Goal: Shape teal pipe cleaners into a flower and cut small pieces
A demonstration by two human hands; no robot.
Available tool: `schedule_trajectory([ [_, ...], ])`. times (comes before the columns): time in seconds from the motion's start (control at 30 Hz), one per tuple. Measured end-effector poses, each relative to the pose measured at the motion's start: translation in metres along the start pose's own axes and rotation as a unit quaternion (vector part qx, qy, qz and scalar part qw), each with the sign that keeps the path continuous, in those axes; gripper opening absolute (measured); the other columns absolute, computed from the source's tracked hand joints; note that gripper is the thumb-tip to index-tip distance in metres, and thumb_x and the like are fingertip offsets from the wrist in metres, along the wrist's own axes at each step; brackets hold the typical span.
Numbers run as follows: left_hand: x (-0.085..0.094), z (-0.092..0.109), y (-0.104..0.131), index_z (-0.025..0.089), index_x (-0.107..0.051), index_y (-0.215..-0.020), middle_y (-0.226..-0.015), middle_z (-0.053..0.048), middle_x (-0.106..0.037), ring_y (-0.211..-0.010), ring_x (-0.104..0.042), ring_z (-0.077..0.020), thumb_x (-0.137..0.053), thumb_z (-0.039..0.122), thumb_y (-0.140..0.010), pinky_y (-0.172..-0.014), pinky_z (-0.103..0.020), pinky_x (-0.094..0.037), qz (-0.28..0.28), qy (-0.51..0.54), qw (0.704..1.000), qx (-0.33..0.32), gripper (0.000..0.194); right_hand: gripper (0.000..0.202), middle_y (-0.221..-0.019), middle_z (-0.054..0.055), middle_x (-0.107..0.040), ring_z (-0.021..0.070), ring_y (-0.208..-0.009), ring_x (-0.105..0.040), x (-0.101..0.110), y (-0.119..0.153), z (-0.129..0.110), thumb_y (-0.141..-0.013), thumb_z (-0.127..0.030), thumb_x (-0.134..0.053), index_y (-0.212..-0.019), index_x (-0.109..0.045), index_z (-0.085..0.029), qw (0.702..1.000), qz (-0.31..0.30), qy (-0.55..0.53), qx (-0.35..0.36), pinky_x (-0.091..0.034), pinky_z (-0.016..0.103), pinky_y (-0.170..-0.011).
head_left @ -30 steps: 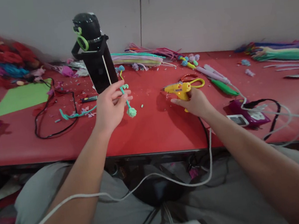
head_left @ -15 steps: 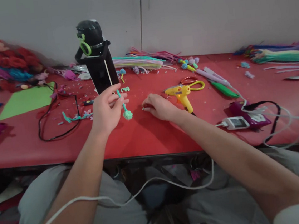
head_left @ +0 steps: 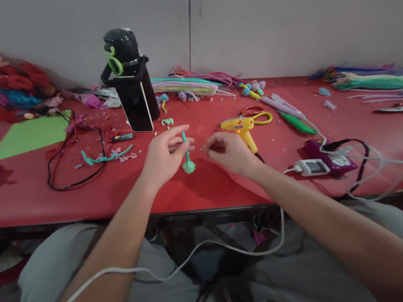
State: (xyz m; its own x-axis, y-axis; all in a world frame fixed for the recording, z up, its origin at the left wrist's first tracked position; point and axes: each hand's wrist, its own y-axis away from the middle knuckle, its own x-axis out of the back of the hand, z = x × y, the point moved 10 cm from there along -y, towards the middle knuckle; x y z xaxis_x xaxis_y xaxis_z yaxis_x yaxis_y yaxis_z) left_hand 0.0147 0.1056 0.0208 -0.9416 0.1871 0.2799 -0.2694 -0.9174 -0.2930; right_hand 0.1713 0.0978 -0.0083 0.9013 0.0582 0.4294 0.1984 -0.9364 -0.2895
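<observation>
Left hand: the person's left hand [head_left: 162, 156], above the worktop [head_left: 206, 191]; fingers closed in a pinch on the stem of the green pompom piece.
Green pompom piece: one short teal stem with a fuzzy green ball [head_left: 188, 166] at its lower end; held roughly upright between the two hands, nearer the left, ball hanging below the fingers.
Right hand: the person's right hand [head_left: 231, 153], just beside the piece and apart from it; thumb and forefinger brought together on a tiny pale bit [head_left: 202, 149], too small to identify.
Glue gun: one, yellow [head_left: 241, 125], lying on the worktop beyond the right hand, nozzle to the left, small orange light on its body.
Scissors: one pair with red and yellow handles [head_left: 263, 117], directly behind the glue gun.
Bottle: one, black [head_left: 121, 46], with green loop and carrying handle, upright; a black-faced slab with a white edge [head_left: 134, 108] stands against its front.
Loose green work: one curled green scrap [head_left: 167, 121] beyond the left hand; one teal fuzzy strip [head_left: 107, 158] to the left, among pink clippings.
Stem bundle: assorted fuzzy stems [head_left: 187, 85], laid along the wall to the right of the bottle.
Small meter: one white unit with a display [head_left: 314, 167], touching a purple packet [head_left: 339, 163], at right.
Green sheet: one, flat [head_left: 27, 137], at left, beside a looped black cable [head_left: 48, 175].
</observation>
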Motion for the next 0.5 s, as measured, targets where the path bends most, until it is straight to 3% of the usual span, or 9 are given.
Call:
schedule_trajectory([
  [0.2, -0.020, 0.007, 0.005, 0.023, -0.068, -0.124, -0.092, -0.004, -0.078, -0.087, -0.078, -0.0210, -0.072, 0.018, -0.085, -0.081, -0.034, -0.066, -0.038, 0.000, 0.999, -0.009, 0.040, 0.022, -0.082, 0.001, -0.067, 0.0169, -0.077, -0.067, 0.020, 0.011, -0.019, -0.081, -0.032, -0.072, -0.090, -0.054, -0.023, 0.997, 0.044, -0.059, 0.023, -0.054, 0.033, -0.076],
  [0.5, -0.016, 0.006, 0.004, 0.024, -0.070, -0.117, -0.088, -0.002, -0.076, -0.080, -0.076, -0.0188, -0.079, 0.020, -0.078, -0.071, -0.029, -0.066, -0.010, -0.009, 1.000, -0.006, 0.040, 0.019, -0.085, 0.003, -0.070, 0.0188, -0.079, -0.070, 0.018, 0.010, -0.035, -0.083, -0.028, -0.070, -0.092, -0.053, -0.024, 0.999, 0.023, -0.004, 0.042, -0.057, 0.036, -0.078],
])
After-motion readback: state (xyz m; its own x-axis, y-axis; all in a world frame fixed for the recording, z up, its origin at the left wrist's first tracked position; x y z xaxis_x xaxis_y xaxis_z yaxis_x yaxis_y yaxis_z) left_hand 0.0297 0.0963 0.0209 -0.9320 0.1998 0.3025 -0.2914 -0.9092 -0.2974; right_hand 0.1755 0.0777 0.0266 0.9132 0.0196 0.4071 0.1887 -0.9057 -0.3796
